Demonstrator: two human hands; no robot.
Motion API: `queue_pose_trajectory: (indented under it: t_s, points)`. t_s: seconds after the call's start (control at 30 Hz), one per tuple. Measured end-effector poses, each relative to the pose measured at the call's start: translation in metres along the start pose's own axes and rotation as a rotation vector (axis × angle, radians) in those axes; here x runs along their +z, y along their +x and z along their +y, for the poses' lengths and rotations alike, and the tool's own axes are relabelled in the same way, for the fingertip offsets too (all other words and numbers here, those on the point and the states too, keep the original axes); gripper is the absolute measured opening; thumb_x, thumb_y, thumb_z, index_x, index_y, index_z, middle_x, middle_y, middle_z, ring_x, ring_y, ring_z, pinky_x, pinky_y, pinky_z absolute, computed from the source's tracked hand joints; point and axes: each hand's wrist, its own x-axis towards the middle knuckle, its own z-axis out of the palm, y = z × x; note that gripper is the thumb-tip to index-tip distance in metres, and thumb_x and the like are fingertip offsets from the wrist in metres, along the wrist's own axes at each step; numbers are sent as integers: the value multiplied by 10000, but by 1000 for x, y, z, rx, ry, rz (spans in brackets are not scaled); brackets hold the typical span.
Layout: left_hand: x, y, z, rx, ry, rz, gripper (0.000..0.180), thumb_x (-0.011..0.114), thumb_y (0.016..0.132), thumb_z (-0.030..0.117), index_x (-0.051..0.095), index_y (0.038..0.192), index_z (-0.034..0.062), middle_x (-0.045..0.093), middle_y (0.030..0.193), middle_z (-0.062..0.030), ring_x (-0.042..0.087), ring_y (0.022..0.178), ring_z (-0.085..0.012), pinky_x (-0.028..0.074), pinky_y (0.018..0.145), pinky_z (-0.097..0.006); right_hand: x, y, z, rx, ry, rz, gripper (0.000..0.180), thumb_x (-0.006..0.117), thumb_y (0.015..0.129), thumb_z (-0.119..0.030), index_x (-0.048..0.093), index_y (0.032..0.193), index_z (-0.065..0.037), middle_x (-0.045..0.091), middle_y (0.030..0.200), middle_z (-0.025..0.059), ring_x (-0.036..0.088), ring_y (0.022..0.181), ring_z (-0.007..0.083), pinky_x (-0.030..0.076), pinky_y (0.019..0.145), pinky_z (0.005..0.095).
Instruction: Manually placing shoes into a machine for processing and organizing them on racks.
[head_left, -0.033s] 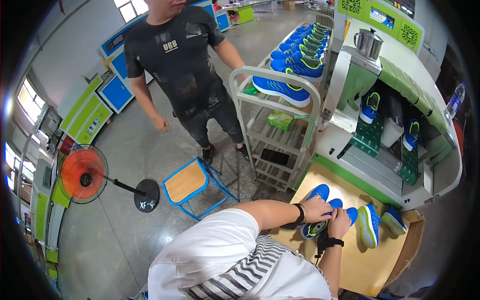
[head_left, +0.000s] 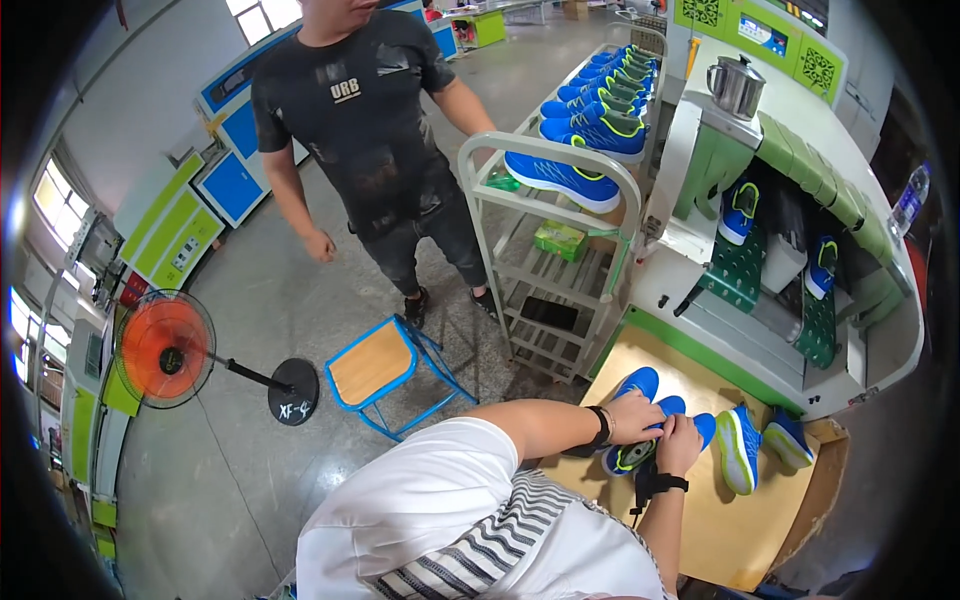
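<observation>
Over the tan worktop [head_left: 640, 350], both my hands are closed around blue sneakers bunched together, their toes pointing away from me. My left hand [head_left: 632, 418] has its fingers curled on the middle sneaker [head_left: 671, 406], close beside another blue toe [head_left: 638, 381]. Right up against it, my right hand [head_left: 679, 447] grips the sneaker on the right [head_left: 705, 430]. My hands and wrists cover much of these shoes. A dark opening with lime trim shows below my left hand. To the right lie a tilted blue sneaker with a lime-and-white sole [head_left: 738, 450] and another blue sneaker [head_left: 787, 440].
A white-and-green machine [head_left: 690, 325] holds two blue sneakers on green pads. Behind stands a grey rack [head_left: 500, 250] with a row of blue sneakers on top. A co-worker [head_left: 350, 130] has one hand at the rack. A stool [head_left: 373, 362] and an orange fan [head_left: 165, 348] stand left.
The co-worker's upper body has shifted very slightly to the right. My hands and the sneakers are where they were.
</observation>
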Motion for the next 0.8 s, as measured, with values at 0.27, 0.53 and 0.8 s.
queue_pose_trajectory:
  t_s: [0.27, 0.53, 0.8]
  points:
    - [-10, 2, 3, -50, 2, -109, 352, 537, 933, 383, 609, 1116, 91, 643, 1068, -71, 591, 965, -268, 393, 858, -413, -2, 1, -2, -6, 17, 19, 222, 530, 913, -238, 644, 828, -67, 649, 854, 117, 607, 822, 323, 430, 759, 447]
    - [-9, -1, 3, -14, -2, -71, 338, 534, 935, 373, 613, 1108, 94, 645, 1053, -73, 590, 953, -267, 399, 847, -410, 2, -2, 0, -2, -5, 45, 223, 541, 902, -238, 646, 817, -60, 650, 838, 119, 605, 806, 326, 427, 752, 452]
    - [-6, -2, 2, -12, -36, -6, 323, 527, 930, 387, 635, 997, 91, 646, 962, -86, 591, 925, -285, 396, 832, -424, 5, -3, 1, -8, 36, 49, 234, 540, 901, -235, 642, 809, -46, 649, 837, 123, 604, 807, 330, 426, 756, 457]
